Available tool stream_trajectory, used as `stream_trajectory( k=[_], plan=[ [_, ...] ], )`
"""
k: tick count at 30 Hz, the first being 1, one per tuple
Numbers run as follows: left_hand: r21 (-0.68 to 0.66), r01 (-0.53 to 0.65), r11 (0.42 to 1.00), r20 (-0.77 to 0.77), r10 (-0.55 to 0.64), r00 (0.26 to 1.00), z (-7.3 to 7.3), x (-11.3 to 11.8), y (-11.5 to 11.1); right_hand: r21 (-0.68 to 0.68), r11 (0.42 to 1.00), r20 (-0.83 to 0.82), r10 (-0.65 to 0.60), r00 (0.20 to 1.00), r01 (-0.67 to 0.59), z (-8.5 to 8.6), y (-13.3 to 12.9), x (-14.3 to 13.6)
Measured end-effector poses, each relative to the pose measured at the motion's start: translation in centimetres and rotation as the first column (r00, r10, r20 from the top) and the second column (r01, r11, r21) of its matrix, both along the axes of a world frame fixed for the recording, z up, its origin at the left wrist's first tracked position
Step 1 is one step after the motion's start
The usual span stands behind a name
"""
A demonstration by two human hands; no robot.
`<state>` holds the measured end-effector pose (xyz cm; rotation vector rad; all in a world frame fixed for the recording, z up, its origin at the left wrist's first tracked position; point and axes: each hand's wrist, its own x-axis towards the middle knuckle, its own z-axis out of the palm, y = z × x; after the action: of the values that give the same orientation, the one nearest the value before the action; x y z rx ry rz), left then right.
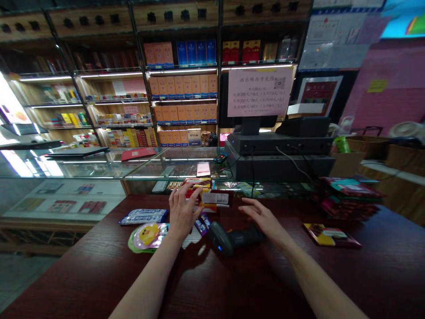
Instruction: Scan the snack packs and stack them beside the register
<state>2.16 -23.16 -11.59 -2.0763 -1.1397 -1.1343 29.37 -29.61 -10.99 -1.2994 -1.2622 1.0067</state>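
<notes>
Packet (215,198) at centre of frame, yellow and dark red, gripped near its left end by left hand (182,213); right hand (265,220) loosely spread, holding nothing, right of centre, apart from packet. Dark scanner (221,239) on brown counter (229,290), below centre.

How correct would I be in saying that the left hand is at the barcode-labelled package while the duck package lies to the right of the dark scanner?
Almost: the head view shows the duck package lying to the left of the dark scanner, not the right. The left hand is indeed at the barcode-labelled package.
</notes>
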Motion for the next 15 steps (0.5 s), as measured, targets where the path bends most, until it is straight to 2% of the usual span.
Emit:
stream_trajectory(
  k=[3, 6, 11, 15],
  plan=[
    [-0.018, -0.021, 1.0, 0.0, 0.021, 1.0, 0.0, -0.5, 0.2, 0.084, 0.987, 0.206, 0.118, 0.972, -0.137, -0.6, -0.5, 1.3],
    [-0.007, -0.045, 0.999, 0.008, 0.046, 0.999, 0.0, -0.9, 0.3, 0.095, 0.96, 0.4, 0.205, 0.893, -0.263, -1.5, -1.1, 2.5],
    [-0.003, -0.074, 0.997, 0.016, 0.074, 0.997, 0.1, -1.1, 0.4, 0.094, 0.932, 0.638, 0.213, 0.74, -0.349, -2.9, -1.6, 3.0],
    [-0.009, -0.075, 0.997, 0.018, 0.076, 0.997, 0.0, -1.1, 0.3, 0.116, 0.91, 0.721, 0.198, 0.664, -0.398, -3.1, -1.6, 2.1]
  ],
)
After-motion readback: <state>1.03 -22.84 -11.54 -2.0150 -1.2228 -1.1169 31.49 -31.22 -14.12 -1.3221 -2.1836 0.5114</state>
